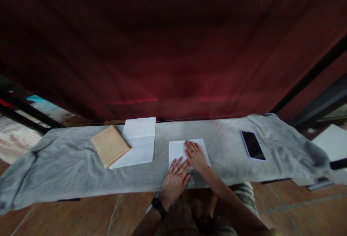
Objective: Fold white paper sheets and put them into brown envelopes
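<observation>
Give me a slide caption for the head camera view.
Left hand and right hand press a white sheet flat on a grey cloth, between an envelope and a phone.

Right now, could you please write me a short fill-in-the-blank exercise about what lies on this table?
1. The left hand and right hand rest flat on a paper whose colour is ____.
2. The brown envelope lies partly on a white sheet, to the ____ of the hands.
3. The phone lies to the ____ of the hands.
4. The cloth under everything is ____ in colour.

Missing words: white; left; right; grey.
</observation>
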Demonstrator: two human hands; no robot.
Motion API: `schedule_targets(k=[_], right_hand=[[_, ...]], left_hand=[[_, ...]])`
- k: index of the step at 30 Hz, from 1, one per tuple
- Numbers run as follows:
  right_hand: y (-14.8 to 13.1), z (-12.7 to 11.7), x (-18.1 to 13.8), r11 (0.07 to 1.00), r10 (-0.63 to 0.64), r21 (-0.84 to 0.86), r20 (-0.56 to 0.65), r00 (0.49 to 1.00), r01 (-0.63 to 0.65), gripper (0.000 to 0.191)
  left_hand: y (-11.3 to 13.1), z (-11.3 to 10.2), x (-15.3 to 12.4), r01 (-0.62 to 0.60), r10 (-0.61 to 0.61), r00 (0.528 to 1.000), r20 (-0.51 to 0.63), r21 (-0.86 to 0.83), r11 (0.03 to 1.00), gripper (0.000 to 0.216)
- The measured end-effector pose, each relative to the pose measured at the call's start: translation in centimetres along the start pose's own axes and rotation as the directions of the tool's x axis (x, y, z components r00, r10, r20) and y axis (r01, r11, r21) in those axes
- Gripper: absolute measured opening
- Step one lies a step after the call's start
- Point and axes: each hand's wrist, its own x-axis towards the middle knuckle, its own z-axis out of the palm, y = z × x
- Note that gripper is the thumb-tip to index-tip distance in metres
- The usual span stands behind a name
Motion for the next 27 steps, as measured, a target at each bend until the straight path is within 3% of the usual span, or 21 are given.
schedule_targets(k=[11, 18, 24, 27], right_hand=[[0.4, -0.1, -0.9, 0.998, 0.010, -0.058, -0.034, 0.999, -0.012, 0.045], [0.6, -0.2, -0.6, 0.977, 0.186, -0.088, -0.118, 0.975, -0.197, 0.045], [-1.8, 0.6, -0.8, 0.999, 0.033, -0.027, -0.046, 0.998, -0.034, 0.045], [-2.0, 0.7, -1.1, 0.999, 0.032, -0.037, -0.049, 0.998, -0.034, 0.045]], left_hand=[[0.1, 0.0, -0.1, 0.005, -0.005, 1.000, -0.003, 0.004, 1.000, 0.044], [0.1, -0.1, 0.0, 0.010, -0.010, 1.000, -0.002, 0.004, 1.000, 0.044], [0.2, 0.0, 0.1, 0.008, -0.008, 1.000, -0.024, -0.016, 1.000, 0.039], [0.2, 0.1, 0.1, 0.008, -0.008, 1.000, -0.018, -0.016, 1.000, 0.039]])
